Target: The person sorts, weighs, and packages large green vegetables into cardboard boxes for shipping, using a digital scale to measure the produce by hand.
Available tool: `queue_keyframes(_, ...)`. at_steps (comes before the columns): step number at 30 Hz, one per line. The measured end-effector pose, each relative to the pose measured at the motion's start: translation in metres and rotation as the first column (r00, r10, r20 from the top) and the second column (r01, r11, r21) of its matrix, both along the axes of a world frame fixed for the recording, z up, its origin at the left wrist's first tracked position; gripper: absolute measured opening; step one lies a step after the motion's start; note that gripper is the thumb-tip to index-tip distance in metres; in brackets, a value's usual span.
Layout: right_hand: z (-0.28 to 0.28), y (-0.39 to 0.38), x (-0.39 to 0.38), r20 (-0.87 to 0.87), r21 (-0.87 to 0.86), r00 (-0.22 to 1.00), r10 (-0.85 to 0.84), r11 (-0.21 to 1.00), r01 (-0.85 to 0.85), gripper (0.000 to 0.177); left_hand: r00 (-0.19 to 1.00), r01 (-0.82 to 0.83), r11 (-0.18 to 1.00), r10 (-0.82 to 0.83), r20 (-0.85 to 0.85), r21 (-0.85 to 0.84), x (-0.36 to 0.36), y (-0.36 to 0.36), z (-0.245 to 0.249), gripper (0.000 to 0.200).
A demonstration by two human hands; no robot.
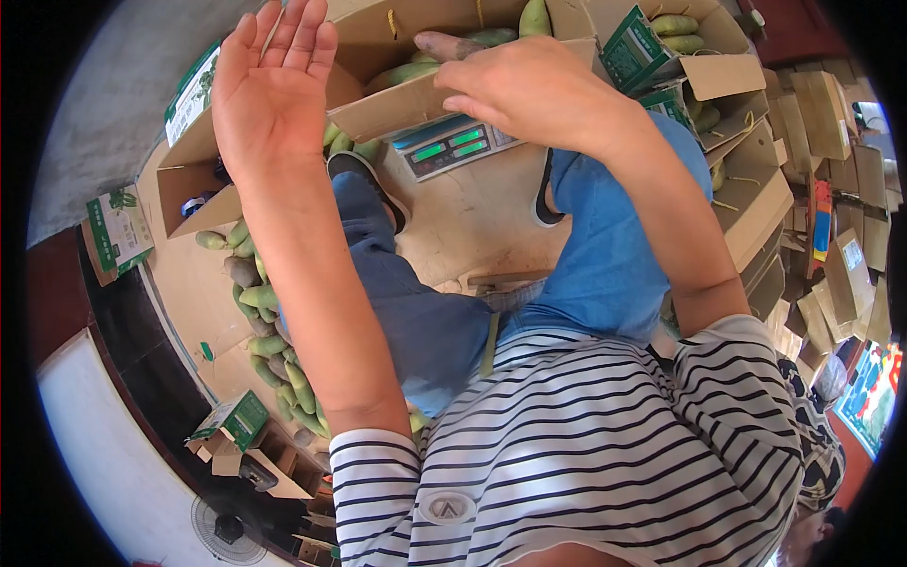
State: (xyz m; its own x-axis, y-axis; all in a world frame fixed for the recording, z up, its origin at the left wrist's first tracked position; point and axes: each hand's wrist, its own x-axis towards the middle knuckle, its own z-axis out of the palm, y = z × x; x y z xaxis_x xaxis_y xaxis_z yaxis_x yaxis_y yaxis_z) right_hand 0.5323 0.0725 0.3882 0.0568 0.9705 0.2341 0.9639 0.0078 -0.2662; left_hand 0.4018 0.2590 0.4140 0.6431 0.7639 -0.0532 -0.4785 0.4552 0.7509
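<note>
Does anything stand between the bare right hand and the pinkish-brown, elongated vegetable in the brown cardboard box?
Nothing visible does; the right hand appears close to the vegetable, over the box's near side.

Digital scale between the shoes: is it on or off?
On: the digital scale has small screens glowing green.

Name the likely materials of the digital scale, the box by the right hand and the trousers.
Digital scale: likely plastic, going by its smooth pale casing, though painted metal is possible. Box: matt cardboard, from its dull brown, folded walls. Trousers: probably denim, faded, judging by the uneven blue and creases.
</note>
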Motion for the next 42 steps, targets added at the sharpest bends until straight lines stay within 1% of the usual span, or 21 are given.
queue_keyframes(3,-0.006,-0.001,-0.001,0.021,-0.011,0.998,0.052,0.999,-0.052,0.018,1.000,0.009,1.000,-0.009,-0.004,0.000,0.000,0.001,0.000,0.043)
queue_keyframes(5,-0.008,-0.002,0.000,0.017,-0.074,0.997,0.070,0.995,-0.069,0.018,1.000,-0.013,1.000,0.013,-0.018,0.012,0.002,-0.004,0.002,0.042)
queue_keyframes(7,-0.010,-0.005,-0.003,-0.004,-0.182,0.999,0.052,0.982,-0.052,0.017,1.000,-0.023,1.000,0.023,-0.018,0.003,0.003,-0.006,0.003,0.042)
queue_keyframes(10,-0.019,-0.003,-0.010,0.092,-0.321,0.995,0.029,0.947,0.002,0.018,1.000,0.008,1.000,-0.008,0.007,-0.019,0.004,-0.006,0.000,0.041)
queue_keyframes(11,-0.024,-0.002,-0.013,0.041,-0.343,0.995,0.088,0.937,-0.069,0.018,1.000,0.023,0.999,-0.022,0.021,-0.029,0.003,-0.005,-0.001,0.041)
queue_keyframes(13,-0.032,0.003,-0.021,-0.067,-0.377,0.977,0.202,0.901,-0.212,0.017,1.000,-0.011,0.999,0.012,0.007,-0.034,0.004,-0.008,-0.002,0.040)
queue_keyframes(14,-0.024,0.007,-0.020,-0.096,-0.395,0.968,0.232,0.884,-0.252,0.015,1.000,-0.030,0.999,0.030,0.000,-0.036,0.004,-0.010,-0.002,0.040)
queue_keyframes(17,-0.016,0.037,0.016,-0.005,-0.188,0.965,0.262,0.948,-0.258,0.016,0.998,-0.064,0.998,0.063,-0.013,-0.021,0.000,-0.007,-0.005,0.040)
queue_keyframes(19,-0.016,0.064,0.047,-0.005,-0.182,0.994,0.110,0.977,-0.109,0.019,0.997,-0.083,0.996,0.083,0.006,-0.023,-0.002,-0.004,-0.006,0.040)
queue_keyframes(21,-0.002,0.087,0.068,0.037,-0.405,0.995,-0.089,0.909,0.096,0.022,0.995,-0.093,0.995,0.093,0.030,-0.026,-0.004,0.001,-0.008,0.040)
queue_keyframes(23,-0.049,0.098,0.108,0.192,-0.351,0.969,-0.158,0.911,0.218,0.029,0.995,-0.099,0.994,0.100,0.020,-0.041,-0.006,0.003,-0.006,0.040)
queue_keyframes(25,-0.069,0.099,0.123,0.290,-0.478,0.886,-0.361,0.748,0.461,0.028,0.993,-0.116,0.991,0.119,0.029,-0.066,-0.007,-0.001,-0.004,0.036)
queue_keyframes(27,-0.109,0.092,0.150,0.385,-0.482,0.860,-0.335,0.722,0.497,0.022,0.987,-0.139,0.985,0.146,0.061,-0.105,-0.007,-0.009,-0.003,0.028)
queue_keyframes(28,-0.125,0.088,0.162,0.433,-0.480,0.842,-0.322,0.708,0.518,0.022,0.988,-0.139,0.985,0.145,0.058,-0.098,-0.007,-0.010,-0.002,0.028)
queue_keyframes(31,-0.147,0.079,0.180,0.472,-0.346,0.803,-0.363,0.762,0.548,0.026,0.989,-0.129,0.988,0.134,0.057,-0.083,-0.005,-0.012,0.001,0.029)
queue_keyframes(34,-0.145,0.093,0.169,0.492,-0.440,0.747,-0.447,0.612,0.657,0.029,0.990,-0.132,0.989,0.135,0.040,-0.071,-0.003,-0.018,0.002,0.028)
queue_keyframes(36,-0.139,0.102,0.171,0.479,-0.546,0.751,-0.455,0.516,0.660,0.030,0.987,-0.161,0.985,0.162,0.019,-0.057,0.001,-0.025,0.005,0.028)
queue_keyframes(37,-0.136,0.102,0.171,0.474,-0.595,0.751,-0.459,0.462,0.658,0.031,0.989,-0.146,0.987,0.148,0.019,-0.065,0.001,-0.023,0.004,0.028)
queue_keyframes(40,-0.136,0.085,0.172,0.491,-0.547,0.741,-0.458,0.500,0.672,0.035,0.992,-0.121,0.989,0.123,0.020,-0.087,0.002,-0.019,0.002,0.028)
queue_keyframes(42,-0.124,0.079,0.160,0.499,-0.587,0.786,-0.364,0.526,0.616,0.038,0.992,-0.125,0.988,0.127,0.006,-0.093,0.003,-0.021,0.004,0.028)
